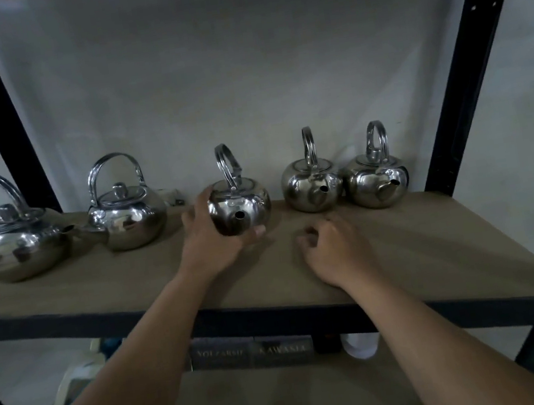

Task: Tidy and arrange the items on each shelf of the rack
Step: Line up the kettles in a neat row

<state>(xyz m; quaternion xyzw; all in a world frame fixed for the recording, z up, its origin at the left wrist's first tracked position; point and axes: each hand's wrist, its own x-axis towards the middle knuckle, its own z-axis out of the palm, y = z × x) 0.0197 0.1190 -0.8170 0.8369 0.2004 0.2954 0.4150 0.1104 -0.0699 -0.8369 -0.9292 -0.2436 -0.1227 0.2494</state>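
1. I am looking down at a brown shelf (420,241) of a black metal rack (468,75), where five shiny steel kettles are standing in a row along the back.
2. My left hand (210,238) is cupping the middle kettle (240,206) from its left side, with my thumb curling under its front and my fingers wrapping behind it.
3. That kettle is sitting upright on the shelf, its handle standing up and its spout pointing toward me.
4. My right hand (334,247) is resting on the shelf just to the right of the middle kettle, holding nothing, with its fingers loosely curled.
5. Two small kettles are standing to the right: one (311,185) near the middle kettle and another (377,182) touching or almost touching it, both with spouts facing forward.
6. Two larger kettles are standing to the left: the far-left one (12,244) and its neighbour (128,219), close together.
7. Below, on the lower shelf (288,400), dark boxes (251,352) with pale lettering and a white object (361,344) are showing under the edge.
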